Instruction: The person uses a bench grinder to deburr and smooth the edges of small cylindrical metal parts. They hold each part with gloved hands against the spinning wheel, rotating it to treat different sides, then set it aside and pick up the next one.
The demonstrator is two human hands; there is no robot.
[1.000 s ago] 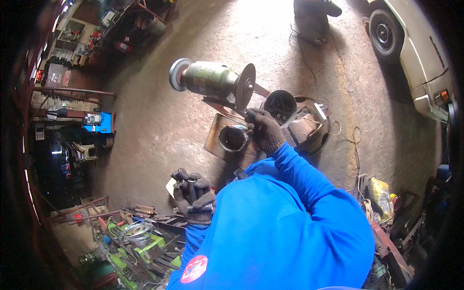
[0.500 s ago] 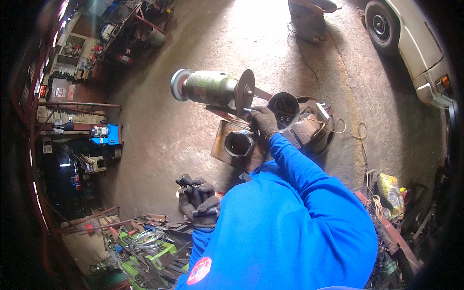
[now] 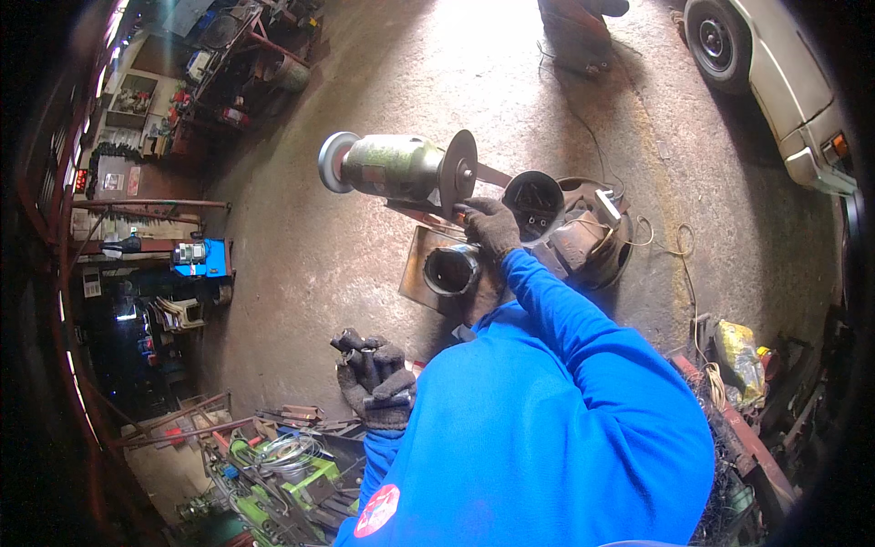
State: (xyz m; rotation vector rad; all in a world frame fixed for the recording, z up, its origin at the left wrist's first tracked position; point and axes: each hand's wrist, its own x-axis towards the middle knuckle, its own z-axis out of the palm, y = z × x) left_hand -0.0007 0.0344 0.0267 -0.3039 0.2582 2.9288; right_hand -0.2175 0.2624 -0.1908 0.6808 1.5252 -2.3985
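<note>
In a dark work glove, my right hand (image 3: 493,228) is closed at the lower edge of the thin dark disc (image 3: 458,173) of a green bench grinder (image 3: 392,167). Its fingers pinch a small metal rod, now mostly hidden; a speck of orange shows at the fingertips. My left hand (image 3: 387,392), also gloved, is palm up at lower left. Curled fingers there hold several short dark metal cylinders (image 3: 366,369). Just below the grinder stands an open round metal tube (image 3: 451,270) on a flat plate. Right of my right hand is a round can (image 3: 533,202) with small pieces inside.
A rusty round base (image 3: 620,260) with a cable stands right of the can. Scrap metal and coiled wire (image 3: 287,453) lie at lower left. A parked vehicle (image 3: 784,82) fills the upper right; a boot (image 3: 576,32) shows at the top. A yellow sack (image 3: 738,360) sits at right.
My right hand has shifted slightly left, its fingertips closer under the disc, and the rod's shiny end no longer shows. My left hand has stayed in place with its cylinders.
</note>
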